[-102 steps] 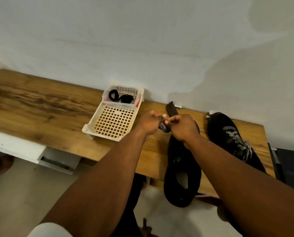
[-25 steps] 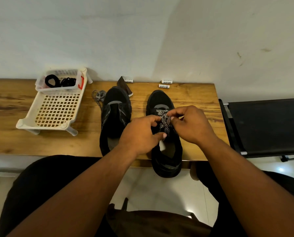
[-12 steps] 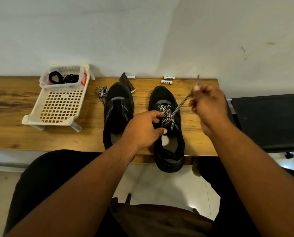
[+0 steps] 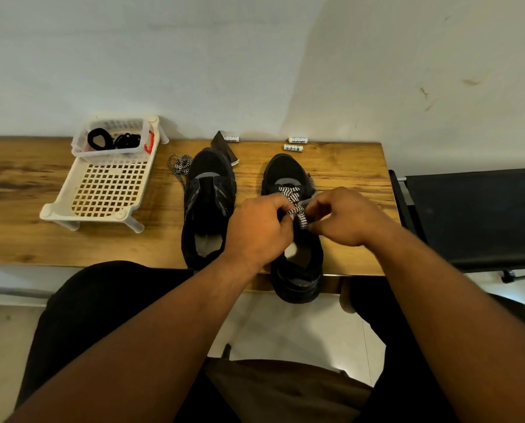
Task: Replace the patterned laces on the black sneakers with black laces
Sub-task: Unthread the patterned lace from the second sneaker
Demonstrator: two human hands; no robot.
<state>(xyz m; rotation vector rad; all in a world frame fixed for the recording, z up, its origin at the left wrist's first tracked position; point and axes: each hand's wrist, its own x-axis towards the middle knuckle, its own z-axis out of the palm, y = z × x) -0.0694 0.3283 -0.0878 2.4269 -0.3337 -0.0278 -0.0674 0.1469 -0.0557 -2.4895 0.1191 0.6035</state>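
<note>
Hands at the woven lace

Zigzag black-and-white lace (image 4: 294,200) crosses the right black sneaker (image 4: 288,175) on the wood-grain bench (image 4: 346,166). Left hand (image 4: 259,228) and right hand (image 4: 345,216) pinch its flat weave with curled fingers. The laceless left sneaker (image 4: 208,190) stands beside a coiled patterned lace (image 4: 180,164). Black laces (image 4: 113,140) lie in a clear tub on the perforated white plastic tray (image 4: 102,190).
</note>
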